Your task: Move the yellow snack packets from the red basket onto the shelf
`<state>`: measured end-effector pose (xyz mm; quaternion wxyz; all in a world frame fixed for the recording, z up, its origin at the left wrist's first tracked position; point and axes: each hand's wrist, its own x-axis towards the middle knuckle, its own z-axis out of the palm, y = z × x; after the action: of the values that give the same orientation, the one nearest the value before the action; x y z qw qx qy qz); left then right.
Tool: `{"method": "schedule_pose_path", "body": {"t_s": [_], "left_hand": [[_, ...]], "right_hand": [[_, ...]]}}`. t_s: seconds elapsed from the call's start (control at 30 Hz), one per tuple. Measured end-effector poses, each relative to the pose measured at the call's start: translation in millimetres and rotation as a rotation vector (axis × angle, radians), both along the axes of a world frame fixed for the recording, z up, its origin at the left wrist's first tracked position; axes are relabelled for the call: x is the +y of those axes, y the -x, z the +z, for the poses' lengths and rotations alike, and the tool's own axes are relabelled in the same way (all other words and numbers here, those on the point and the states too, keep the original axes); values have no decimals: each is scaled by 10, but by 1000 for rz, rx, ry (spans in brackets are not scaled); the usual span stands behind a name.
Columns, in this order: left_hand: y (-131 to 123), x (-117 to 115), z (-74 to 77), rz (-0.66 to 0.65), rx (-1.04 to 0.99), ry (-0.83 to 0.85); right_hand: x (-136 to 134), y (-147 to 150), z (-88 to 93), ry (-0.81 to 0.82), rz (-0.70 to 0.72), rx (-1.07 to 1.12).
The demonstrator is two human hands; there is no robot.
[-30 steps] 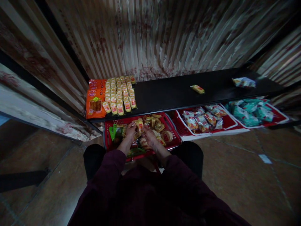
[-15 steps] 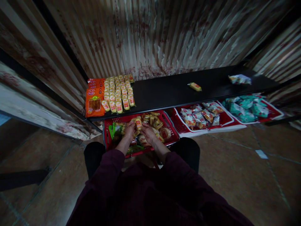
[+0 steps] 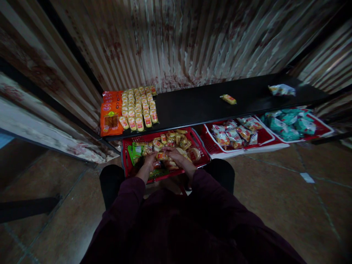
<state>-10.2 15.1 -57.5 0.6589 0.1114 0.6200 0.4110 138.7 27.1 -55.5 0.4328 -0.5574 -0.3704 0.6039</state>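
Over a red basket (image 3: 206, 157) of mixed packaged snacks, my left hand (image 3: 149, 162) and my right hand (image 3: 175, 155) grip a small wrapped cake (image 3: 161, 156) from its two ends. The cake has clear yellowish wrapping with a red label and lies sideways between my fingers. Around my hands in the basket are more wrapped cakes (image 3: 163, 138), green packets (image 3: 135, 152) at the left and a round wrapped pastry (image 3: 194, 154) at the right. Rows of similar wrapped cakes (image 3: 139, 106) stand on the black shelf (image 3: 187, 106), beside orange snack bags (image 3: 110, 121).
On the shelf lie a single wrapped cake (image 3: 228, 99) and, farther right, a pale packet (image 3: 282, 90). Two more red baskets sit under the shelf's front edge, one with white-and-red packets (image 3: 233, 137), one with teal packets (image 3: 291, 124). A curtain (image 3: 176, 44) hangs behind.
The cake between my hands has turned from upright to sideways and come slightly lower, toward me. Both hands moved down a little with it. The shelf's goods have stayed put.
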Motion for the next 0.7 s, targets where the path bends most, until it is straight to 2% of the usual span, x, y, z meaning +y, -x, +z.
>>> {"method": "schedule_pose_path", "body": {"t_s": [0.13, 0.27, 0.37, 0.7], "left_hand": [[-17, -74, -92, 107, -74, 80], [-72, -84, -148, 219, -121, 91], [-140, -67, -152, 270, -120, 93], [-182, -56, -161, 235, -104, 103]], "right_hand": [[-93, 73, -71, 95, -165, 97], [-219, 118, -103, 228, -207, 239], [-248, 186, -99, 258, -253, 305], [-179, 340, -200, 263, -309, 290]]}}
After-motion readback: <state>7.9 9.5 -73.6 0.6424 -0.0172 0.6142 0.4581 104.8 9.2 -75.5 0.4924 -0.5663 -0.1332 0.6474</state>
